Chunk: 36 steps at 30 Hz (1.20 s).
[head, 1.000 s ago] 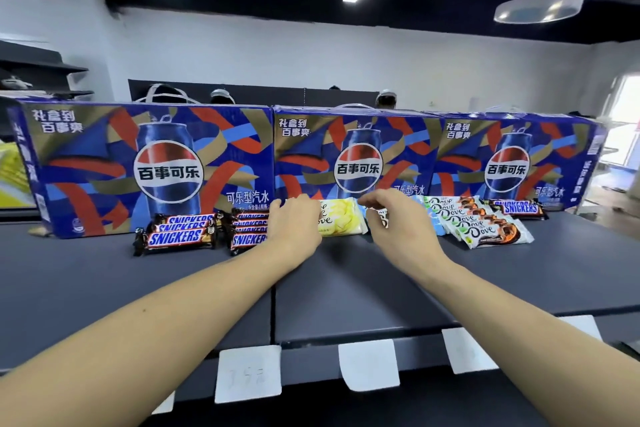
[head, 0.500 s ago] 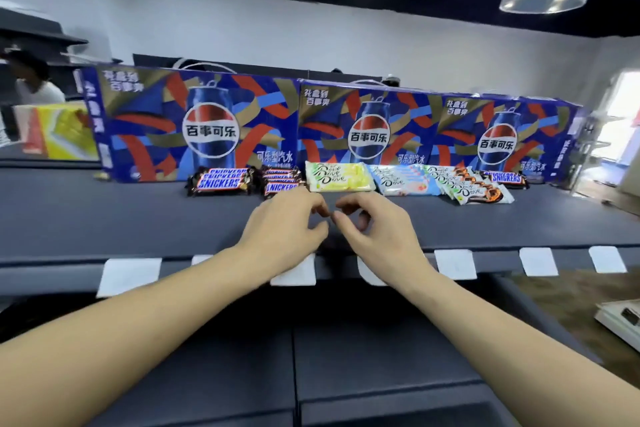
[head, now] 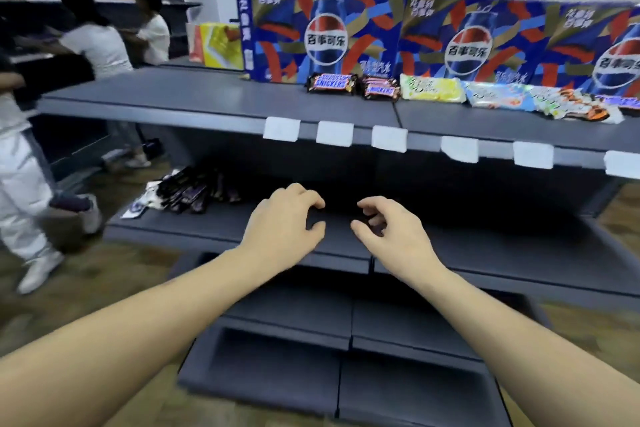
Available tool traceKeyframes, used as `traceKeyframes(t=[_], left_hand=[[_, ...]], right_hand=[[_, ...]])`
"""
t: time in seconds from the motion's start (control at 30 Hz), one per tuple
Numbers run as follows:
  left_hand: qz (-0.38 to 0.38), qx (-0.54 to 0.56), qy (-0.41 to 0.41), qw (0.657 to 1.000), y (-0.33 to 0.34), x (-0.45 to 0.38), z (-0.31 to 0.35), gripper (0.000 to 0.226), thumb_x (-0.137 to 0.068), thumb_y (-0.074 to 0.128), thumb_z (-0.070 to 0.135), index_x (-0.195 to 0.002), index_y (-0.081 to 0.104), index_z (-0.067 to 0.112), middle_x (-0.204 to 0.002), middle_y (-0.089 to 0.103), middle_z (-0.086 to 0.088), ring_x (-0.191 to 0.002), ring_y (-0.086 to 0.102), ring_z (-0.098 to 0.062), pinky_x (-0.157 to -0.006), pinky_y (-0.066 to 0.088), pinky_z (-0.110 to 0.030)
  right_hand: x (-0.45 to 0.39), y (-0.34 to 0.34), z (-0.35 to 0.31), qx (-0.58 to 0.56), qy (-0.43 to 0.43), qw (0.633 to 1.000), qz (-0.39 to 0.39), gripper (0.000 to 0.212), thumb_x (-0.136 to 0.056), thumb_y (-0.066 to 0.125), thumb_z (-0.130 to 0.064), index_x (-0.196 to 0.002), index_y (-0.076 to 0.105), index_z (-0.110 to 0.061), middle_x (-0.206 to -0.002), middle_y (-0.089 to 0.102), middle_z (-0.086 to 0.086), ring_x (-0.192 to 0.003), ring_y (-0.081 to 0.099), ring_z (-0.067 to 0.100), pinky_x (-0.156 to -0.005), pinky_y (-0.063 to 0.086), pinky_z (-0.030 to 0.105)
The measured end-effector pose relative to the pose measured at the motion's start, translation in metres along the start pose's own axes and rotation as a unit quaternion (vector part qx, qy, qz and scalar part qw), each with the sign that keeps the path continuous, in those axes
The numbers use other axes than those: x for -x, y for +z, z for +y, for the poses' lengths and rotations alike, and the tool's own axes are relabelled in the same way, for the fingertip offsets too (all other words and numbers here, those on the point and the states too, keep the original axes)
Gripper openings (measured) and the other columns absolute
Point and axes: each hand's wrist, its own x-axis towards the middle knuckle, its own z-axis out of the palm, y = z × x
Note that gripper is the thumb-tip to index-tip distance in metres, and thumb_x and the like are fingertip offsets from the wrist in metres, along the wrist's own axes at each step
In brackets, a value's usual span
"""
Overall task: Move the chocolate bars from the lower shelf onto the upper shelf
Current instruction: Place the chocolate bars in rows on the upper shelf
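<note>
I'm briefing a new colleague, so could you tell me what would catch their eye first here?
The big blue cola cartons along the back of the upper shelf, with chocolate bars lined up in front. Lower down, the empty left hand and right hand hover over the lower shelf, where a dark pile of bars lies at the left.

You are facing a dark grey rack. On its upper shelf (head: 214,94) three big blue soda boxes (head: 322,35) stand in a row at the back. Right in front of the boxes lie Snickers bars (head: 331,83), then a yellow bar (head: 432,93), a light blue bar (head: 498,100) and more wrapped bars. On the lower shelf (head: 485,246), far to the left below the boxes, lies a pile of dark chocolate bars (head: 187,192).
</note>
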Motion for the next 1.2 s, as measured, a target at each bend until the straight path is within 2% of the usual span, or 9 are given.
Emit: traceKeyframes(t=[0.2, 0.4, 0.53, 0.67, 0.8, 0.87, 1.03, 1.1, 1.2], left_hand=[[-0.012, -0.006, -0.073, 0.997, 0.025, 0.062, -0.067, 0.033, -0.091, 0.055, 0.036, -0.123, 0.056, 0.029, -0.122, 0.054, 0.009, -0.108, 0.053, -0.014, -0.082, 0.049, -0.031], [0.018, 0.004, -0.120, 0.993, 0.041, 0.062, -0.125, 0.030, -0.091, 0.056, 0.031, -0.120, 0.058, 0.026, -0.119, 0.055, 0.006, -0.107, 0.054, -0.016, -0.080, 0.051, -0.035], [0.022, -0.004, -0.132, 0.991, 0.062, 0.043, -0.169, 0.029, -0.091, 0.054, 0.029, -0.120, 0.057, 0.025, -0.120, 0.055, 0.005, -0.107, 0.052, -0.019, -0.080, 0.049, -0.035], [0.016, -0.019, -0.133, 0.991, 0.090, 0.013, -0.223, 0.033, -0.091, 0.055, 0.028, -0.123, 0.055, 0.023, -0.122, 0.052, 0.003, -0.108, 0.050, -0.021, -0.079, 0.047, -0.032], [-0.001, -0.032, -0.139, 0.990, 0.121, -0.022, -0.274, 0.036, -0.091, 0.054, 0.028, -0.127, 0.053, 0.021, -0.124, 0.049, 0.001, -0.112, 0.045, -0.023, -0.078, 0.044, -0.031], [-0.013, -0.033, -0.142, 0.989, 0.136, -0.039, -0.295, 0.037, -0.091, 0.054, 0.028, -0.127, 0.051, 0.020, -0.125, 0.048, 0.000, -0.113, 0.044, -0.024, -0.079, 0.043, -0.032], [-0.023, -0.029, -0.134, 0.990, 0.163, -0.073, -0.332, 0.047, -0.089, 0.057, 0.026, -0.133, 0.046, 0.014, -0.137, 0.039, -0.003, -0.120, 0.041, -0.026, -0.083, 0.047, -0.037], [-0.019, -0.021, -0.144, 0.989, 0.171, -0.085, -0.342, 0.055, -0.089, 0.057, 0.028, -0.138, 0.040, 0.013, -0.145, 0.031, -0.004, -0.123, 0.040, -0.028, -0.086, 0.048, -0.039], [-0.006, -0.054, -0.151, 0.987, 0.182, -0.102, -0.353, 0.068, -0.087, 0.057, 0.032, -0.146, 0.028, 0.011, -0.156, 0.018, -0.007, -0.120, 0.046, -0.029, -0.091, 0.046, -0.039]], right_hand=[[0.022, 0.082, -0.023, -0.001, -0.015, 0.995, -0.094, 0.042, -0.090, 0.060, -0.044, -0.129, 0.052, -0.034, -0.115, 0.055, -0.015, -0.098, 0.056, 0.003, -0.091, 0.049, 0.031], [-0.005, 0.162, -0.041, -0.006, -0.022, 0.990, -0.138, 0.049, -0.090, 0.061, -0.040, -0.136, 0.045, -0.030, -0.120, 0.052, -0.012, -0.106, 0.054, 0.006, -0.090, 0.048, 0.029], [-0.042, 0.218, -0.038, 0.000, -0.003, 0.990, -0.143, 0.051, -0.092, 0.059, -0.037, -0.139, 0.042, -0.028, -0.128, 0.051, -0.005, -0.116, 0.052, 0.012, -0.096, 0.046, 0.032], [-0.084, 0.270, -0.029, 0.020, 0.020, 0.989, -0.144, 0.051, -0.094, 0.056, -0.035, -0.141, 0.039, -0.027, -0.137, 0.047, -0.002, -0.119, 0.053, 0.016, -0.097, 0.047, 0.036], [-0.126, 0.315, -0.018, 0.033, 0.037, 0.988, -0.149, 0.051, -0.093, 0.057, -0.034, -0.141, 0.040, -0.027, -0.138, 0.046, -0.002, -0.114, 0.056, 0.018, -0.097, 0.046, 0.037], [-0.146, 0.335, -0.013, 0.033, 0.038, 0.988, -0.144, 0.051, -0.093, 0.058, -0.033, -0.141, 0.041, -0.026, -0.138, 0.047, 0.000, -0.121, 0.052, 0.019, -0.100, 0.045, 0.038], [-0.189, 0.375, -0.002, 0.045, 0.006, 0.995, -0.093, 0.054, -0.091, 0.060, -0.028, -0.141, 0.042, -0.023, -0.132, 0.052, 0.006, -0.122, 0.048, 0.025, -0.101, 0.043, 0.040], [-0.203, 0.388, 0.002, 0.047, -0.004, 0.995, -0.085, 0.060, -0.091, 0.059, -0.026, -0.147, 0.037, -0.027, -0.136, 0.049, 0.009, -0.121, 0.045, 0.028, -0.104, 0.039, 0.038], [-0.218, 0.401, 0.005, 0.121, -0.057, 0.986, -0.102, 0.065, -0.094, 0.050, -0.027, -0.153, 0.023, -0.037, -0.147, 0.038, 0.013, -0.124, 0.039, 0.035, -0.108, 0.033, 0.042]])
